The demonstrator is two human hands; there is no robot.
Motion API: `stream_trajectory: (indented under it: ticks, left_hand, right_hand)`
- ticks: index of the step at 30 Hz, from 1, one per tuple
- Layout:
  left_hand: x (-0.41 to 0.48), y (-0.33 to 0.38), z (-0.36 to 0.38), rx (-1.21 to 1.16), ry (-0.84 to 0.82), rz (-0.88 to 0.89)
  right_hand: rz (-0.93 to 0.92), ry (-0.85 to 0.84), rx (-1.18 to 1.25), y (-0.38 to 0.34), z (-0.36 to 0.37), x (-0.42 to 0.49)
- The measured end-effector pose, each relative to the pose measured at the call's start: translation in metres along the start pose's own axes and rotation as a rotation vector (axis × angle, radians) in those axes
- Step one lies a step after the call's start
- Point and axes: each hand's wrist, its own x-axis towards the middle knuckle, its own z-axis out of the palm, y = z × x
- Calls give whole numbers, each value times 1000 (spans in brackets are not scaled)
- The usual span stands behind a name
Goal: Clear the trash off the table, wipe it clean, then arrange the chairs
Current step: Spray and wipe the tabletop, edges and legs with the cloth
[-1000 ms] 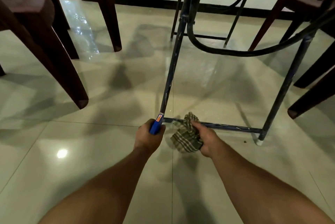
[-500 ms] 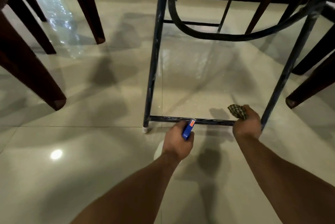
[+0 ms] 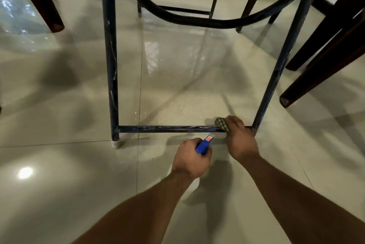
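While looking down from low beside a desk, takes in mostly floor: pale, glossy tile with thin grout lines, soft shadows and a round glare spot at lower left.

Next in size, the desk's dark blue metal frame, scuffed. Two near legs joined by a low bar just above the tile. A curved black brace sagging between the legs higher up.

Dark wooden chairs on both sides, only their legs in view. One leg at upper left, several crowding the right edge, all apart from the frame.

Two bare forearms reaching in from the bottom.

Right hand curled over a checked cloth, pressing it onto the bar's right end, just beside the right leg.

Left hand closed in a fist round a sprayer. Blue top with an orange label poking out toward the bar, just short of it.

Hands near each other, not touching.

Scattered pale crumbs on the tile behind the bar.

Small white cap under the left leg's foot.
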Motion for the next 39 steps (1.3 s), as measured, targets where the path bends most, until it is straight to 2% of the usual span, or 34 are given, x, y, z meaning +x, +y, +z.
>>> stream_trajectory:
  ticks: [2, 5, 7, 8, 10, 12, 14, 17, 18, 19, 20, 23, 24, 26, 29, 30, 31, 32, 34, 35, 36, 38, 39]
  left_hand:
    - [2, 0, -1, 26, 15, -23]
    - [1, -1, -5, 17, 53, -41]
    - [3, -5, -12, 15, 58, -66]
    - [4, -8, -15, 12, 62, -82]
    - [7, -13, -21, 9, 76, -109]
    - [6, -17, -28, -10, 94, -129]
    - [1, -18, -34, -22, 108, -137]
    - [-5, -19, -44, -22, 118, -120]
    - [-4, -18, -46, -30, 112, -117]
    - [-4, -18, -51, -42, 114, -114]
    - [-3, -17, -55, -58, 117, -115]
    - [-4, -21, -69, -91, 134, -126]
    - [-6, -24, -73, -89, 137, -140]
    - [-12, -34, -82, -71, 147, -173]
    - [-19, -48, -96, -55, 151, -203]
    - [-21, -50, -102, -51, 150, -214]
    - [-22, -52, -107, -51, 156, -220]
    - [-22, -53, -112, -47, 168, -227]
    - [-25, -54, -123, -37, 201, -241]
    - [-27, -55, -128, -52, 218, -249]
    - [-30, -55, -134, -68, 232, -256]
    - [-36, -55, -144, -83, 242, -264]
    - [-38, -55, -148, -70, 240, -254]
  right_hand:
    - [-21, -26, -31, 7, -11, -6]
    - [284, -23, -142, 9, -20, -11]
    - [318, -9, -186, -19, -15, -9]
    - [253, -27, -180, -35, -8, -10]
    - [-1, -104, -83, -53, 7, -20]
    - [-168, -173, -51, -42, 10, -28]
    - [-45, -167, -128, -18, 5, -24]
    - [405, -72, -86, -18, -3, -13]
    - [488, -60, -67, -31, -1, -10]
    - [478, -60, -44, -54, 3, -10]
    - [386, -72, -16, -75, 10, -11]
    - [-119, -180, 129, -108, 30, -27]
    - [-201, -217, 150, -105, 29, -29]
    - [-151, -213, 112, -92, 22, -27]
    - [291, -137, -32, -101, 15, -28]
    - [361, -141, -63, -117, 16, -30]
    - [332, -154, -62, -139, 19, -34]
    - [220, -191, -30, -158, 26, -37]
    - [-150, -315, 91, -189, 42, -45]
    - [-339, -314, 71, -200, 44, -47]
    - [-438, -298, 59, -204, 44, -47]
    - [-414, -262, 91, -202, 47, -50]
    - [-318, -242, 133, -193, 49, -53]
